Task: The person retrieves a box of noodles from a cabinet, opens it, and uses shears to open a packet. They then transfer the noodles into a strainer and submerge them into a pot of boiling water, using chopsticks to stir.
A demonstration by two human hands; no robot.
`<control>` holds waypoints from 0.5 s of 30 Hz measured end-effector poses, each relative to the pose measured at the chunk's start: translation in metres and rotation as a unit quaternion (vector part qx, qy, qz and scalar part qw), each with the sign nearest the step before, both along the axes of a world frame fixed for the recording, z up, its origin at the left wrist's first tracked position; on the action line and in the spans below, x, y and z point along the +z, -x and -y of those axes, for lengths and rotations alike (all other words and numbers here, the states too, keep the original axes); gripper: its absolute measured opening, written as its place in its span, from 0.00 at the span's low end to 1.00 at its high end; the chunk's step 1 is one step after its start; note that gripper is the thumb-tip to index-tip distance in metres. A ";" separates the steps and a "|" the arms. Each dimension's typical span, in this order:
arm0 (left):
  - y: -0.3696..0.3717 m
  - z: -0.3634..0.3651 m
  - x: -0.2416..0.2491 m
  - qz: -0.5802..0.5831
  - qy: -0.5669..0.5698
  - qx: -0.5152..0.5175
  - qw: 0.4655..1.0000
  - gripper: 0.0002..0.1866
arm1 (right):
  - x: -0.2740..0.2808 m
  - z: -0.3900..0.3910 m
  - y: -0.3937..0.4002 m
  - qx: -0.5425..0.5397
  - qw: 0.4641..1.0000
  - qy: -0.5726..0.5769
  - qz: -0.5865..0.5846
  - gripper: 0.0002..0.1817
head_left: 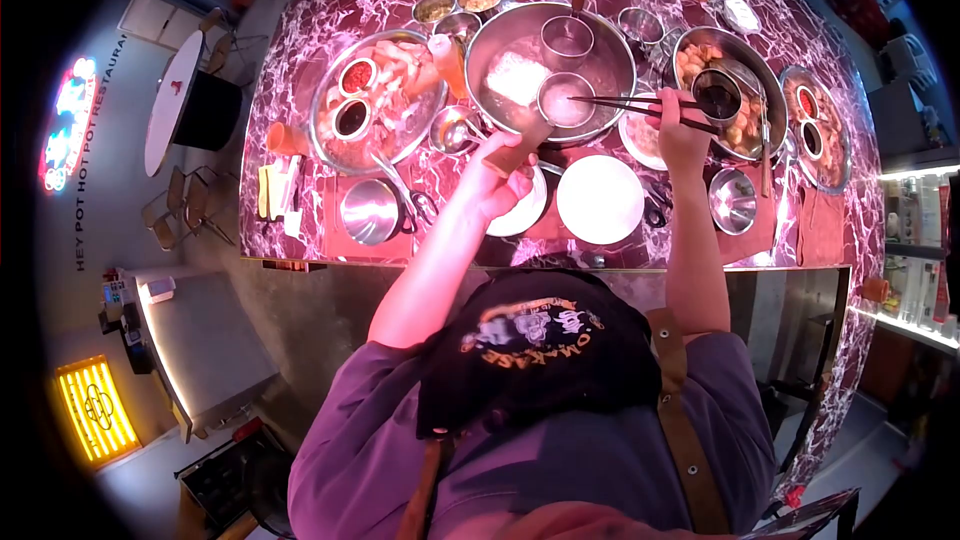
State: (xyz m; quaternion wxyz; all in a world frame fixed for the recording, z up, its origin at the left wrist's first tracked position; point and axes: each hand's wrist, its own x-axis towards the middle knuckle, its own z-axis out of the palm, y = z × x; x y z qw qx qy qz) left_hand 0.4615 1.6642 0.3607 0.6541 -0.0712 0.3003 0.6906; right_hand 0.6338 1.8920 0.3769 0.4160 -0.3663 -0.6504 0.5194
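My left hand (497, 172) is closed around the brown handle (519, 148) of a round strainer (567, 100), which sits in the large steel pot (482, 40). In my right hand (680, 122) are dark chopsticks (630, 101), their tips reaching over the strainer. Something pale, too blurred to name, lies inside it. A second strainer (567, 38) rests farther back in the same pot, and a white block of food (515, 78) is in the liquid at its left. A white plate (600, 200) is on the table between my forearms.
A seafood platter (330, 130) with two sauce bowls stands left. On the right are a pan of food (770, 90) and another platter (843, 175). Steel bowls (370, 212) (733, 202), a bottle (447, 62) and small dishes surround the pot.
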 end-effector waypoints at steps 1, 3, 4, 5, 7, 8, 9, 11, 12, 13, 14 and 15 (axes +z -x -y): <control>0.000 0.001 -0.002 -0.016 -0.008 -0.012 1.000 0.21 | 0.000 0.001 -0.001 0.000 1.000 0.000 0.001 0.13; -0.001 0.000 -0.002 -0.018 -0.007 -0.005 1.000 0.21 | 0.000 0.003 -0.002 0.012 1.000 0.002 -0.015 0.13; -0.002 0.001 -0.001 -0.021 -0.004 0.002 1.000 0.21 | 0.002 0.005 -0.003 0.015 1.000 0.002 -0.015 0.13; -0.002 0.001 -0.001 -0.021 -0.004 0.005 1.000 0.21 | 0.005 0.006 -0.003 0.008 1.000 -0.004 -0.022 0.12; -0.002 0.002 -0.002 -0.013 -0.008 -0.001 1.000 0.21 | 0.014 0.007 -0.005 0.004 0.999 -0.012 -0.029 0.11; -0.002 0.002 -0.002 -0.013 -0.010 0.001 1.000 0.21 | 0.020 0.006 -0.006 -0.001 0.999 -0.025 -0.047 0.11; -0.002 0.002 -0.003 -0.014 -0.009 0.000 1.000 0.21 | 0.022 0.004 -0.008 -0.007 0.997 -0.038 -0.064 0.10; -0.003 0.001 -0.003 -0.014 -0.010 -0.003 1.000 0.21 | 0.017 -0.007 -0.010 -0.006 0.996 -0.041 -0.073 0.10; -0.003 0.001 0.001 -0.019 -0.003 -0.003 1.000 0.21 | 0.007 -0.016 -0.007 -0.007 0.994 -0.092 -0.052 0.09; -0.005 0.001 0.004 -0.022 0.006 -0.004 1.000 0.21 | 0.000 -0.020 -0.007 -0.008 0.989 -0.142 -0.031 0.09; -0.008 0.004 0.008 -0.021 0.006 -0.007 1.000 0.21 | -0.007 -0.024 -0.009 0.006 0.998 -0.063 -0.010 0.09; -0.009 0.005 0.013 -0.025 0.007 -0.006 1.000 0.21 | -0.002 -0.023 -0.010 0.004 0.998 -0.066 -0.012 0.09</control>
